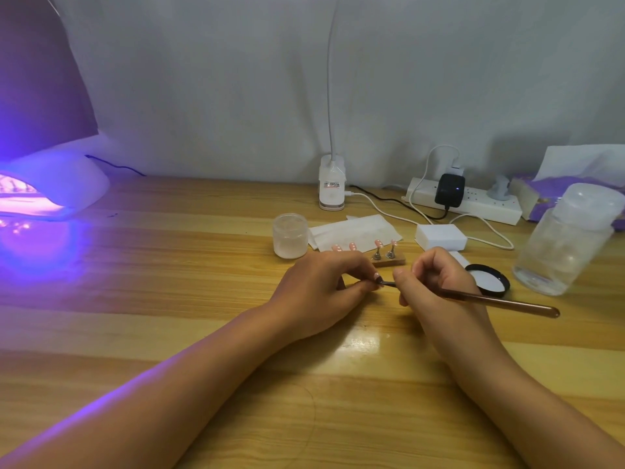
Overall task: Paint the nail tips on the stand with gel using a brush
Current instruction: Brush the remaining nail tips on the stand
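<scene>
My right hand (436, 282) grips a brown-handled brush (500, 303), its handle pointing right and its tip reaching left. The tip touches a small pink nail tip (376, 276) on a holder that my left hand (324, 289) pinches between thumb and fingers. Behind my hands stands the wooden nail stand (389, 261), with two pink nail tips on metal holders; two more pink tips (344, 247) show just past my left knuckles. An open jar of pale gel (290, 235) sits to the stand's left, and its black lid (488, 279) lies to the right.
A lit purple UV nail lamp (50, 187) glows at the far left. A clip lamp base (332, 184), power strip (466, 198) with cables, white box (440, 237), paper wipes (355, 231), clear plastic bottle (568, 242) and tissue pack (554, 191) crowd the wooden table's (169, 265) back right.
</scene>
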{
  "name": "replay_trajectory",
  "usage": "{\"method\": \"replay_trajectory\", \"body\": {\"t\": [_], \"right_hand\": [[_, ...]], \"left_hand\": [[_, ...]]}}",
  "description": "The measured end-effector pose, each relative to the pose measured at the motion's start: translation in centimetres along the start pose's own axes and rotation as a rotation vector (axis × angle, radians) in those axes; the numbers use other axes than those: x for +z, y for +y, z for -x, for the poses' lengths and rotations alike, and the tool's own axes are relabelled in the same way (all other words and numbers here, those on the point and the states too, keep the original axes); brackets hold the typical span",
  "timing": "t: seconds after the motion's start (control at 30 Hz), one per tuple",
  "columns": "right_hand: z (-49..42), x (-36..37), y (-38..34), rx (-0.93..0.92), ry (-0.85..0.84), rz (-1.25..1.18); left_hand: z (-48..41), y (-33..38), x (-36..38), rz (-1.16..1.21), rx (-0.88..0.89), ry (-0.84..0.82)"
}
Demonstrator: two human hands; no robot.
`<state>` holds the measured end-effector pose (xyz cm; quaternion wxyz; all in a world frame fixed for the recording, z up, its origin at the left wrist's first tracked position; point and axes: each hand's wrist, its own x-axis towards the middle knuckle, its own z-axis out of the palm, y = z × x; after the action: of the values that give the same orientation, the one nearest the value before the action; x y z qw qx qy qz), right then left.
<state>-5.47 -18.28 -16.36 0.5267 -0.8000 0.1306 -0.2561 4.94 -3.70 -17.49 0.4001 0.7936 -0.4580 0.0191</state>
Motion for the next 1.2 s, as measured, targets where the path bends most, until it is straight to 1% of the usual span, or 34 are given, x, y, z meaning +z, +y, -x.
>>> {"method": "replay_trajectory", "body": {"t": [0.2,0.37,0.57,0.87,1.1,1.2], "right_hand": [[0.11,-0.06,-0.26,0.022,0.007,0.011],[-0.10,-0.31,-0.15,0.038,0.070,-0.056],[-0.02,-0.02,-0.20,-0.013,0.034,-0.065],[-0.03,-0.04,-0.15,0.007,0.000,0.008],[0.06,-0.11,-0.13,0.010,0.004,0.028],[-0.03,-0.17,0.00,0.009,0.031,0.008]], "left_hand": [[0.04,0.16,-0.04,0.003,0.000,-0.005],[0.03,0.08,0.07,0.024,-0.006,-0.001],[-0.03,0.05,0.08,0.020,0.001,-0.005],[0.02,0.11,0.06,0.012,0.001,-0.005],[0.07,0.30,-0.01,0.031,-0.005,-0.003],[0.09,0.33,-0.04,0.031,-0.005,-0.002]]}}
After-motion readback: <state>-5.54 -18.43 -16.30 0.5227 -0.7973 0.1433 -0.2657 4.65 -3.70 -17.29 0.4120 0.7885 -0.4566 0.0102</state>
